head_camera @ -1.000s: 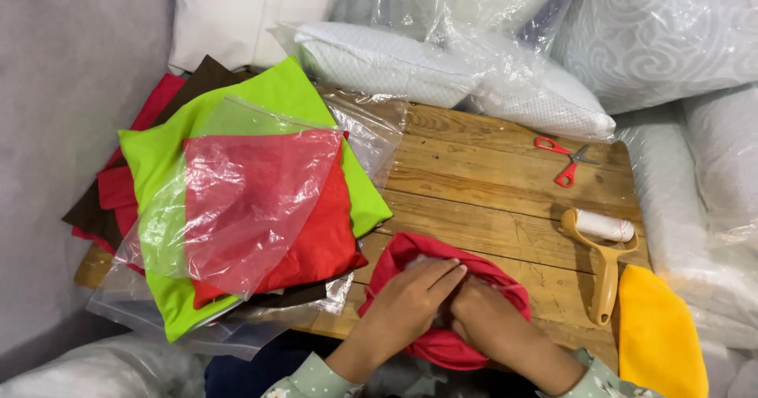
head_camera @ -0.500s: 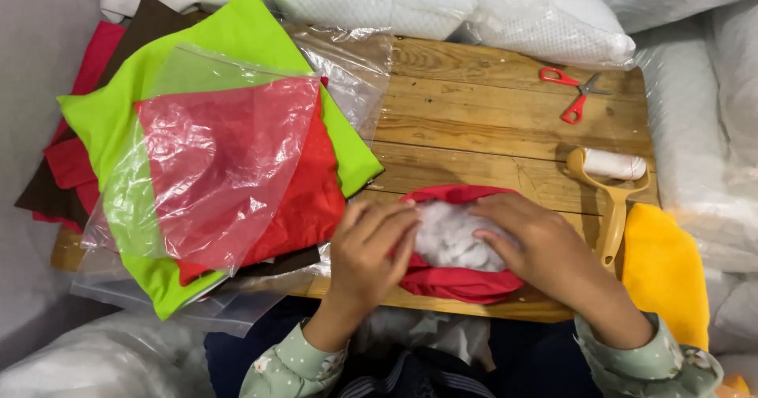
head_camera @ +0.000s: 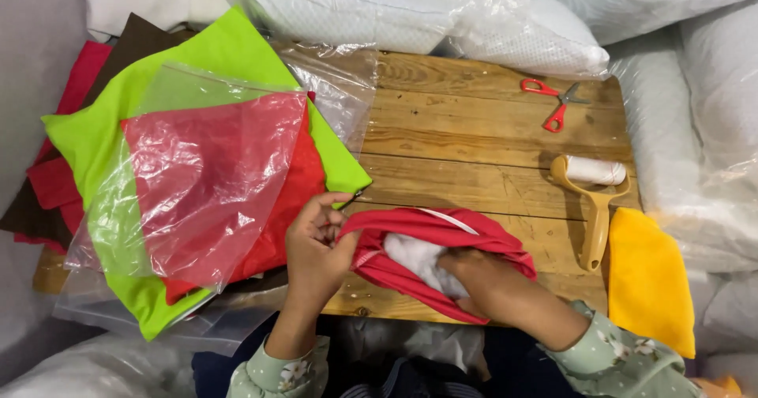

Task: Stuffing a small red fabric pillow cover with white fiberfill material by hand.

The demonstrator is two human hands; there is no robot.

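A red cushion cover (head_camera: 442,236) lies open on the near edge of the wooden table (head_camera: 482,141), with white stuffing (head_camera: 414,256) showing inside. My left hand (head_camera: 314,248) pinches the cover's left edge near the opening. My right hand (head_camera: 482,283) is pushed into the opening against the white stuffing, its fingers partly hidden by the red cloth.
A stack of green (head_camera: 229,58), red and brown cushion covers under clear plastic bags (head_camera: 209,169) fills the left. Red scissors (head_camera: 553,102), a tan-handled lint roller (head_camera: 594,200) and a yellow cloth (head_camera: 649,279) lie on the right. Bagged white pillows (head_camera: 442,11) line the back.
My left hand moved from on top of the stuffing to the cover's left edge and gripped it. My right hand slid down into the opening; more red cloth covers the stuffing.
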